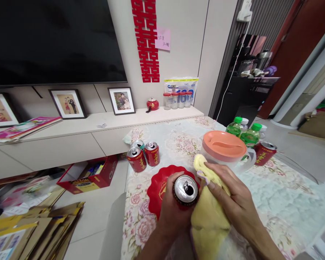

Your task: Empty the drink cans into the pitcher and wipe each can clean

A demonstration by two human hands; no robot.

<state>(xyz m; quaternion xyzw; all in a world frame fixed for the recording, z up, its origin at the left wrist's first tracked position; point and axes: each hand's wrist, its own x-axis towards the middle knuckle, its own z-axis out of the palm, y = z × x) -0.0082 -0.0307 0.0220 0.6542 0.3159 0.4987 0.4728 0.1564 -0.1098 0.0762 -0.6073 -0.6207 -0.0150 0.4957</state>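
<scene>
**Can [186, 191] in left hand [170, 207], cloth [209, 220] in right hand [234, 200]**

The left edge of the table [174, 128] runs near the red plate [155, 195] and the group of three cans [152, 155]. Free surface lies between that group and the lidded pitcher [224, 146], and again to the right of my right hand. The pitcher stands just beyond the cloth.

My left hand hides most of the can's side; the can's base is out of sight, so I cannot tell whether it touches the plate. My hands and the can cover the plate's near right part. The picture's lower edge cuts off my forearms.

The can's opened top faces up toward me, its long axis roughly upright. My left fingers are curled around it; my right thumb and fingers are closed on the bunched cloth.
</scene>
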